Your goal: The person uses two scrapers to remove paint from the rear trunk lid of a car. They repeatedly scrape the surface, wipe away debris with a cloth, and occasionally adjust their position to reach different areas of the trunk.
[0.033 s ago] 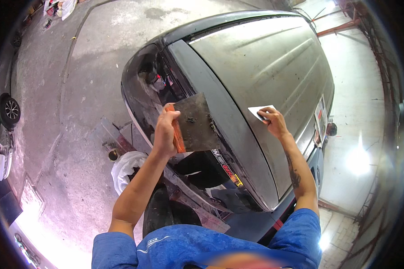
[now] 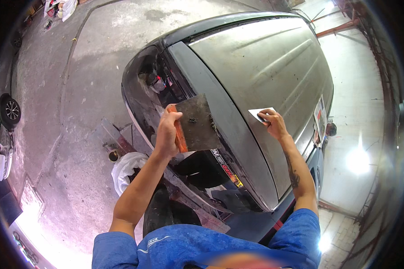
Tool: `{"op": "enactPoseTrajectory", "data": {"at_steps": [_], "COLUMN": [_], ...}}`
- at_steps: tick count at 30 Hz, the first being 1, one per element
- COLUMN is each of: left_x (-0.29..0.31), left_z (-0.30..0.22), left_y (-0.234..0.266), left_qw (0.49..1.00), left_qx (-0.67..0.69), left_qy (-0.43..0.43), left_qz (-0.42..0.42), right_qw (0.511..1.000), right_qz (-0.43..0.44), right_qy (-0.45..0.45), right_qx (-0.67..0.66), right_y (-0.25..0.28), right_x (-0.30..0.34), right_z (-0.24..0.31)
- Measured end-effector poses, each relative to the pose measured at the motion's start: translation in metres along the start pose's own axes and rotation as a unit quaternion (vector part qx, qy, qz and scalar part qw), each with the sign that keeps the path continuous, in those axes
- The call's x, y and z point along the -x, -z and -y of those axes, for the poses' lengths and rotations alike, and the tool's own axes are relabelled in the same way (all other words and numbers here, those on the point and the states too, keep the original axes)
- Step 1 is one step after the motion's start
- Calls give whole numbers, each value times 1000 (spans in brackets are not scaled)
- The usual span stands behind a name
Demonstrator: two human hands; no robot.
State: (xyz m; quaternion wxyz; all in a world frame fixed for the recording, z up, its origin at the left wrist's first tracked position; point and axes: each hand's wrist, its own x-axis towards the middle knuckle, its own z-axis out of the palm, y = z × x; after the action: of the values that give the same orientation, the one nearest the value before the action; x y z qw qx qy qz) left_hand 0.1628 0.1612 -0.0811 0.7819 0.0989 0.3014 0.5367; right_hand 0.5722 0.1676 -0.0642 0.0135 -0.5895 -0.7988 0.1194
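Observation:
My left hand is closed round the orange-red edge grip of a flat, dark square putty board. A small dark lump sits on the board's face, and rough residue lines its far edge. The board is held above the side windows and roof edge of a vehicle. My right hand pinches a thin white spreader with a dark patch by the fingers. That spreader is over the dull grey-olive roof panel, close to its long dark seam; whether it touches the metal I cannot tell.
Newspaper sheets hang at the roof's right side. Below my left forearm are a white bag and an open can on a plank-like stand. Another vehicle's wheel shows at far left, on the concrete floor.

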Motion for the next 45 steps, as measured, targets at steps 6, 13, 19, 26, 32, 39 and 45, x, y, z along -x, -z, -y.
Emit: {"op": "enactPoseTrajectory", "data": {"at_steps": [6, 13, 19, 26, 32, 39, 45], "left_x": [-1, -4, 12, 23, -1, -99, -126], "left_z": [36, 112, 179, 208, 228, 187, 184], "left_y": [-26, -86, -149, -171, -155, -103, -94], "left_qw": [997, 993, 989, 987, 986, 980, 934], "left_qx": [-38, -15, -22, -79, -71, -164, -334], "left_qy": [58, 103, 111, 82, 72, -6, -122], "left_qz": [-18, 53, 100, 117, 131, 115, 42], "right_qw": [997, 925, 890, 879, 883, 467, 374], "right_qz": [-56, -328, -356, -342, -373, -556, -583], "right_qy": [-47, 0, 73, 51, -109, -439, -519], "right_qx": [-23, -193, -276, -327, -262, -529, -500], "right_y": [20, 65, 65, 46, 9, -45, -99], "right_x": [52, 103, 154, 216, 250, 336, 416], "right_z": [-21, 42, 109, 84, 48, -69, -118]}}
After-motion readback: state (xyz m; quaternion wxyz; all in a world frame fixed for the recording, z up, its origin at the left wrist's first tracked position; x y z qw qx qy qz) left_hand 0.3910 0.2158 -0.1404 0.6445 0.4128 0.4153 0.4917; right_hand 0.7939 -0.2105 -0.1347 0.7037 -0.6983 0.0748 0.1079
